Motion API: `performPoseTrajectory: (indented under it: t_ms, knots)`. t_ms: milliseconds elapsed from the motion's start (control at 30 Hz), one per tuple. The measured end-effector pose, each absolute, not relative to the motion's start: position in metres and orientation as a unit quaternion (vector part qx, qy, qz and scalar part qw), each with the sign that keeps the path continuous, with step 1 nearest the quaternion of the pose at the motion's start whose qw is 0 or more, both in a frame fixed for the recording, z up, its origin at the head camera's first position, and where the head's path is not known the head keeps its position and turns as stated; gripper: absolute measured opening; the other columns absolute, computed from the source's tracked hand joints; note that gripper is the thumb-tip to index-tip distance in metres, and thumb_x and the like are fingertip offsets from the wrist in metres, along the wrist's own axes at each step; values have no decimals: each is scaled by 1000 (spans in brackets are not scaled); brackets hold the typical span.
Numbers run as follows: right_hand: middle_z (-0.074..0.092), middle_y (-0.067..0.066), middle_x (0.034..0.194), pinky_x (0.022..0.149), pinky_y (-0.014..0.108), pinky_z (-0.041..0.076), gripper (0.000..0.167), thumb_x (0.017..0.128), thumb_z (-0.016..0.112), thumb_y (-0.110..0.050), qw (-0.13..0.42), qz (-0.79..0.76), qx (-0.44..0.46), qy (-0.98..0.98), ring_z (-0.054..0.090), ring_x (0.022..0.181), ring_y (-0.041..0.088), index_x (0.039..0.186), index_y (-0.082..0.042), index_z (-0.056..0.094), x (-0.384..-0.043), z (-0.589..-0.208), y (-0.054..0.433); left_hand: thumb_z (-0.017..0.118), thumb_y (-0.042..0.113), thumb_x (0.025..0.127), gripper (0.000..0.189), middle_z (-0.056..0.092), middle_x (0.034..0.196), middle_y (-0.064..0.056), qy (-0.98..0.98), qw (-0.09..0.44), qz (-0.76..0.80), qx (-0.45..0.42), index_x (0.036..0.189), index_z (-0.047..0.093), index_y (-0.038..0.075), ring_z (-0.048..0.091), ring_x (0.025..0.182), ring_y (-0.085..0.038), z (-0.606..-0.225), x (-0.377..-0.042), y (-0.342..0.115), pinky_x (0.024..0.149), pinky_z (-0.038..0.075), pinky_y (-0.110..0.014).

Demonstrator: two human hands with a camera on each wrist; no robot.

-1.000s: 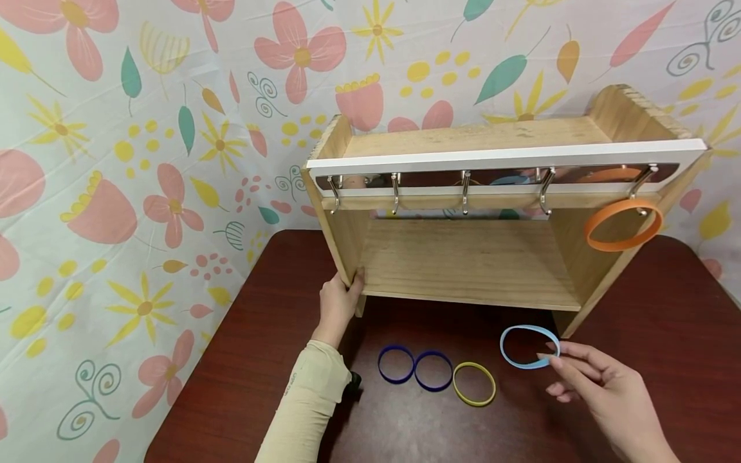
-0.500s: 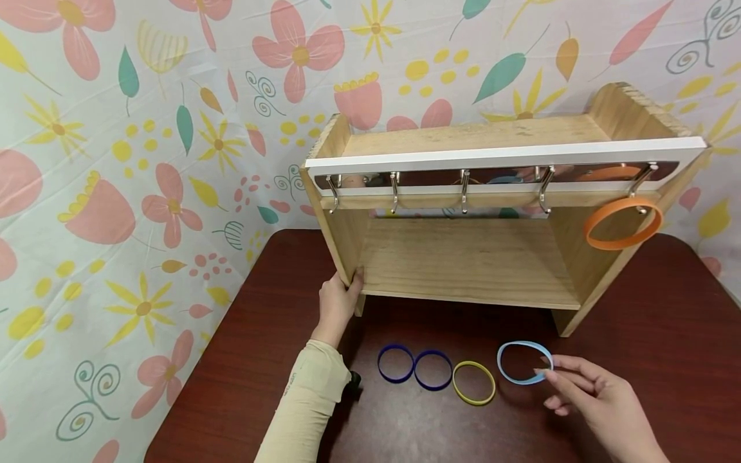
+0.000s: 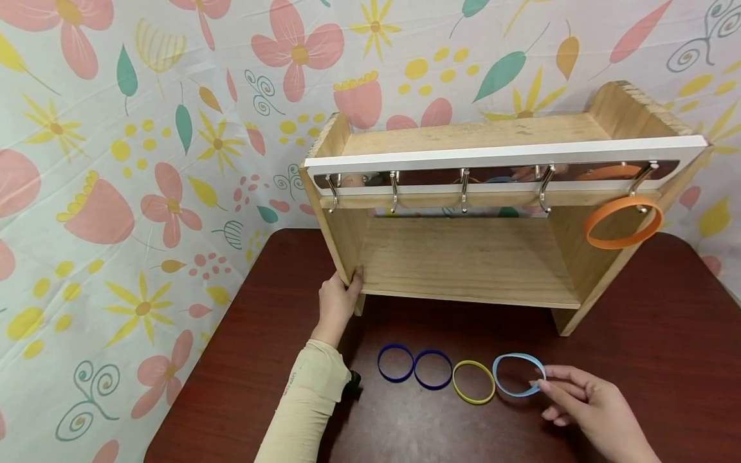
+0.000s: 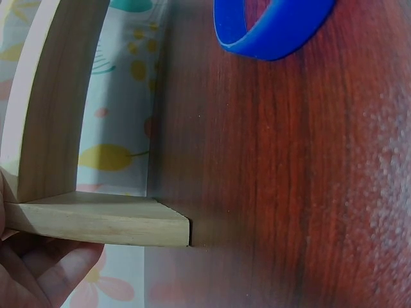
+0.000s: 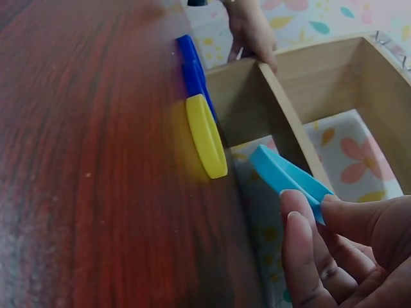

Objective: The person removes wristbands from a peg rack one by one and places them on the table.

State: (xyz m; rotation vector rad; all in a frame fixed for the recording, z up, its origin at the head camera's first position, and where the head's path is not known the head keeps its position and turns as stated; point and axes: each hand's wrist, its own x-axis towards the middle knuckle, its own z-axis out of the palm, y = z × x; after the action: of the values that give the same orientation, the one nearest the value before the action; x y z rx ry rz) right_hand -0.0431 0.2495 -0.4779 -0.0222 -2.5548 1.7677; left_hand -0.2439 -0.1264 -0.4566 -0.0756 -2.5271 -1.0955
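Observation:
My right hand pinches a light blue silicone wristband between thumb and fingers. In the right wrist view the band is tilted and clear of the tabletop; in the head view its left edge meets the yellow wristband. Two dark blue wristbands lie to the left of the yellow one, all in a row. My left hand grips the lower left side of a wooden shelf, thumb on the inner face. An orange wristband hangs from the shelf's rightmost hook.
A white-edged rail with several metal hooks runs along the shelf's upper front. The shelf stands on a dark red-brown wooden table. Behind it hangs a flower-patterned cloth.
My right hand has moved left and towards me, bringing the light blue wristband down beside the yellow one. The left hand keeps its grip on the shelf.

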Motion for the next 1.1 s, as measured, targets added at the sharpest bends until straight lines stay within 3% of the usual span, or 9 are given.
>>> performPoseTrajectory:
  t_ms: [333,700,1100]
  knots:
    - [72,6,81,53,33,55,33,97,60,-7,-59,565,-12,-823,66,58,20,119,16,53,-45,-485,252,60,40,96,33,68,70,-7,-899,194,-392,-28,85,66,10,62,57,-21,-456,-244,-127,50,50,-34]
    - [71,4,75,51,31,53,34,96,62,-9,-58,529,-10,-847,63,54,16,121,14,55,-45,-489,251,59,40,97,33,68,70,-9,-901,190,-390,-27,84,66,9,63,57,-21,-456,-244,-127,49,50,-33]
    - [69,-4,71,52,26,49,32,93,68,-24,-53,432,-57,-899,59,53,11,117,-2,65,-43,-477,251,59,41,96,35,68,71,-8,-902,181,-390,-24,84,65,9,64,59,-21,-456,-243,-127,50,50,-33]
